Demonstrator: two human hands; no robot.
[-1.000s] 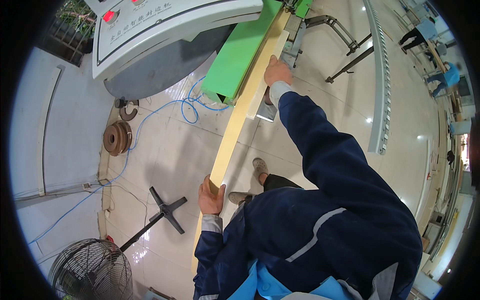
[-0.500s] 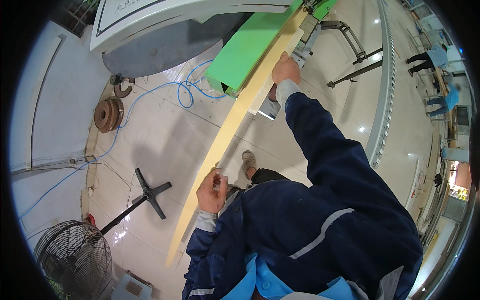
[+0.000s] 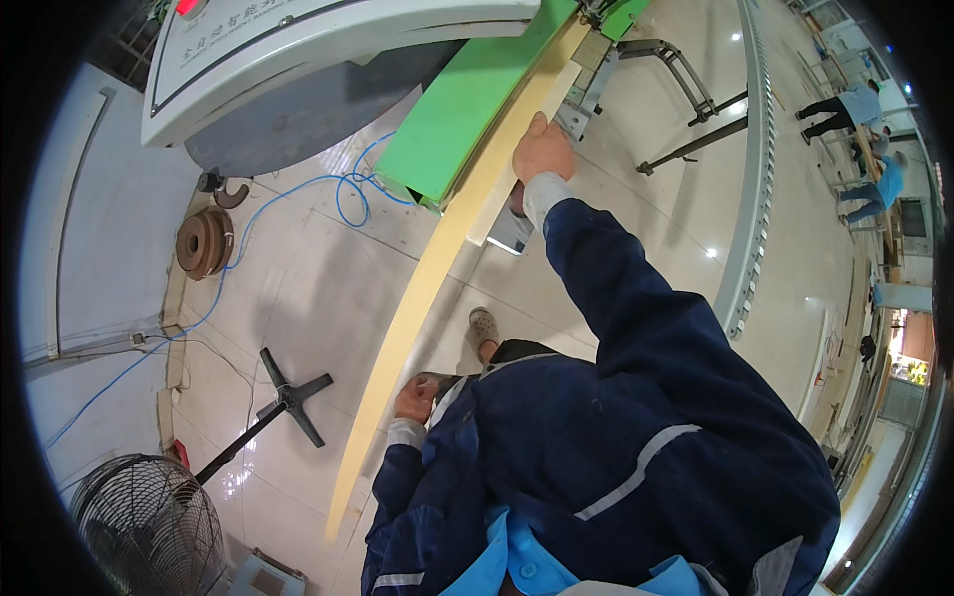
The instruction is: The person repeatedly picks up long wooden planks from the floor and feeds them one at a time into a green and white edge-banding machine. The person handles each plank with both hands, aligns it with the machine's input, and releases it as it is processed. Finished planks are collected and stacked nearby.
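A long, narrow, pale yellow board (image 3: 397, 338) runs from the far green machine (image 3: 467, 109) down toward my left side. My right hand (image 3: 544, 149) is closed over the board's right edge, at a cream strip (image 3: 490, 211) lying alongside it by the machine. Its fingertips are partly hidden. My left hand (image 3: 416, 397) is apart from the board, just right of its nearer half and close to my waist. Those fingers are curled together, and whatever may be between them cannot be made out.
A white machine housing (image 3: 328, 45) overhangs at upper left. A black fan (image 3: 149, 521) and its cross-shaped base (image 3: 291, 395) stand at lower left. A blue hose (image 3: 268, 204) crosses the floor near brown rolls (image 3: 206, 241). A metal rail (image 3: 752, 209) runs along the right. People work at far right.
My left hand has come off the board's edge and drawn down toward my waist, its fingers curling in. My right hand stays on the board by the machine. The view has shifted slightly.
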